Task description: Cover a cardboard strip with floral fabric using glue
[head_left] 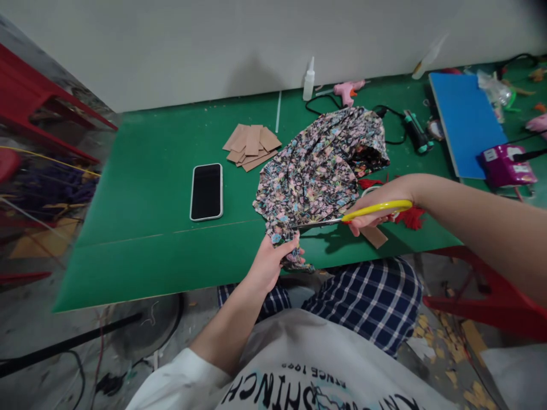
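Beside the phone (pixel 207 191), floral fabric (pixel 316 168) is being pinched taut by the left hand (pixel 273 263) while yellow-handled scissors (pixel 363 213), gripped closed-fisted by the right hand (pixel 378 208), are being lined up, demanding steady tension.

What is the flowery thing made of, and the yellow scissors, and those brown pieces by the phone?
The flowery thing looks like thin woven cloth: it crumples in soft folds, matte, with a printed pattern. The scissors seem to have glossy yellow plastic handles and grey metal blades. The brown pieces look like flat, dull cardboard or thick paper, cut with straight edges.
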Action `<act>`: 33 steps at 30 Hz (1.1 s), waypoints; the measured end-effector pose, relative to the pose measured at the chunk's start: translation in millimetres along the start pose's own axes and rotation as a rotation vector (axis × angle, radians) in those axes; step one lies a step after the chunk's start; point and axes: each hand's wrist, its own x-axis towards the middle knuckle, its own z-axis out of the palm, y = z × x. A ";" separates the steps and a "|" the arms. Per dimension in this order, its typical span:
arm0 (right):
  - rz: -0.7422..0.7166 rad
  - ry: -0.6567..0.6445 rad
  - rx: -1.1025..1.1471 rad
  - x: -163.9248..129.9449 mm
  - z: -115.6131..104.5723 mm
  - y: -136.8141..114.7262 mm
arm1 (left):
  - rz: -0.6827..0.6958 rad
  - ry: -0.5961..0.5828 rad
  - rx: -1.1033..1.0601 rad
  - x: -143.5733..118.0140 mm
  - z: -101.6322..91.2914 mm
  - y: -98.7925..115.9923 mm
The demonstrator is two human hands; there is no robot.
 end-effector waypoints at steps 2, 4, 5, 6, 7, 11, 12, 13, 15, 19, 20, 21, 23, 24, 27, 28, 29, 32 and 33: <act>0.024 -0.119 0.039 2.4 -2.0 -1.3 | -0.004 0.004 -0.006 0.4 -0.2 0.3; 0.036 -0.141 0.068 4.4 -3.3 -2.5 | -0.013 0.007 -0.008 0.4 -0.8 0.4; 0.038 -0.138 0.076 5.1 -3.7 -3.5 | -0.017 0.009 -0.008 0.3 -1.1 0.4; 0.037 -0.140 0.084 5.6 -4.0 -4.8 | -0.019 0.012 -0.008 0.2 -1.6 0.2; 0.034 -0.143 0.089 5.7 -4.3 -6.3 | -0.020 0.015 -0.009 0.0 -2.0 0.1; 0.021 -0.127 0.065 4.8 -5.9 -11.5 | -0.019 0.014 -0.017 -0.5 -3.0 -0.3; 0.023 -0.122 0.057 4.6 -6.3 -11.9 | -0.020 0.011 -0.019 -0.5 -3.0 -0.2; 0.024 -0.122 0.051 4.7 -6.7 -11.8 | -0.019 0.006 -0.021 -0.5 -2.9 -0.2; 0.013 -0.132 0.048 5.4 -7.3 -10.7 | -0.022 -0.001 -0.021 -0.5 -2.6 0.1; -0.016 -0.145 0.051 7.7 -7.4 -9.2 | -0.033 -0.009 -0.017 -0.7 -2.2 0.7; -0.013 -0.146 0.053 8.0 -7.2 -9.4 | -0.031 -0.007 -0.019 -0.7 -2.3 0.8; -0.007 -0.145 0.054 8.3 -7.1 -9.9 | -0.029 -0.003 -0.021 -0.6 -2.5 0.8; 0.011 -0.138 0.055 8.4 -6.9 -11.3 | -0.028 0.005 -0.024 -0.6 -2.9 0.8; 0.021 -0.134 0.055 8.4 -6.9 -12.0 | -0.027 0.006 -0.025 -0.5 -3.1 0.9; 0.020 -0.128 0.059 8.0 -7.1 -13.4 | -0.030 -0.003 -0.025 -0.7 -3.3 1.4; 0.013 -0.130 0.061 7.8 -7.2 -13.5 | -0.032 -0.007 -0.024 -0.7 -3.4 1.7; 0.005 -0.133 0.064 7.6 -7.3 -13.5 | -0.035 -0.010 -0.022 -0.8 -3.4 1.9; -0.007 -0.129 0.066 7.6 -7.7 -12.3 | -0.036 -0.011 -0.014 -0.8 -3.5 2.1; -0.006 -0.126 0.064 8.0 -7.7 -11.6 | -0.033 -0.011 -0.014 -0.7 -3.7 1.9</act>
